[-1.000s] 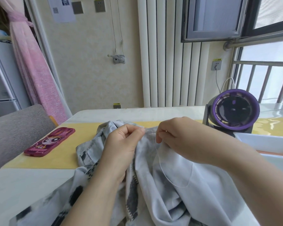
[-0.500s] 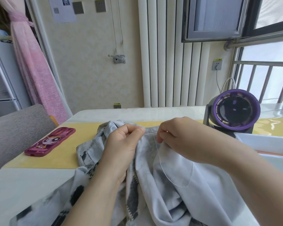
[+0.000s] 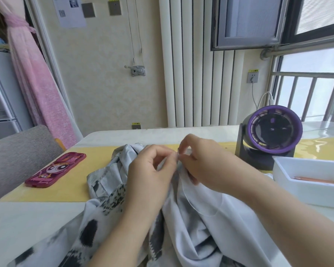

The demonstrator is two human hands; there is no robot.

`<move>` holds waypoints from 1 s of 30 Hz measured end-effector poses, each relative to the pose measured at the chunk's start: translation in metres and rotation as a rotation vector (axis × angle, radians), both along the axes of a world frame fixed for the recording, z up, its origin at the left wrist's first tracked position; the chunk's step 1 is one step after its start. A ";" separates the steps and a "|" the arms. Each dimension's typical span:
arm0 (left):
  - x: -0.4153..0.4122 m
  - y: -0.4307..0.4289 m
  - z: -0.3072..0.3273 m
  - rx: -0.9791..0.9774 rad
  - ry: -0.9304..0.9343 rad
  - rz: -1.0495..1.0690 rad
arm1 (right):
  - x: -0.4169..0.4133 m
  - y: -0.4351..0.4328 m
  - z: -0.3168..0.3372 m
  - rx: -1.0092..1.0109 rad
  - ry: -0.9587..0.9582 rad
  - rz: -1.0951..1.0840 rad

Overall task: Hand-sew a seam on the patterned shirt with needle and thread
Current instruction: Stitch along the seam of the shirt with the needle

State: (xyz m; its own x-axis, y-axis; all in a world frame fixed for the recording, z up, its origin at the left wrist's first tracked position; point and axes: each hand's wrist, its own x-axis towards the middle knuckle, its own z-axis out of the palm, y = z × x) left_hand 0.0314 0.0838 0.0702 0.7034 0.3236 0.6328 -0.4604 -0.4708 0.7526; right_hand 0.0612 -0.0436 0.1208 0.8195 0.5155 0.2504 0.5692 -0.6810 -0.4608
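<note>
Pale table carries the patterned shirt, bunched from the middle over the near edge. My left hand pinches a fold of it. My right hand, fingertips meeting the left's, pinches the thread, which loops over the cloth. The needle is too fine to see. A purple fan and a white tray sit toward the right edge, and a pink phone case toward the left.

Fan and white tray block the right; passage lies between shirt and phone case.
</note>
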 end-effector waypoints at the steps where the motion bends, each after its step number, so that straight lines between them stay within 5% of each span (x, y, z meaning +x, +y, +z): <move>1: 0.000 0.002 0.002 -0.068 0.029 0.010 | -0.001 -0.001 0.002 0.059 0.011 0.033; 11: 0.002 0.009 0.004 -0.302 0.102 -0.042 | -0.001 -0.019 0.020 0.187 0.186 0.359; 17: -0.002 0.003 0.006 -0.289 0.086 -0.105 | 0.012 -0.008 0.003 0.308 -0.031 0.194; 23: -0.001 0.003 0.005 -0.286 0.056 -0.142 | 0.018 -0.022 0.012 0.338 0.072 -0.003; 27: 0.000 0.002 0.004 -0.294 0.054 -0.213 | 0.021 -0.016 0.003 0.362 0.339 0.033; 30: 0.000 0.001 0.004 -0.307 0.049 -0.233 | 0.020 -0.014 0.003 0.688 0.607 0.212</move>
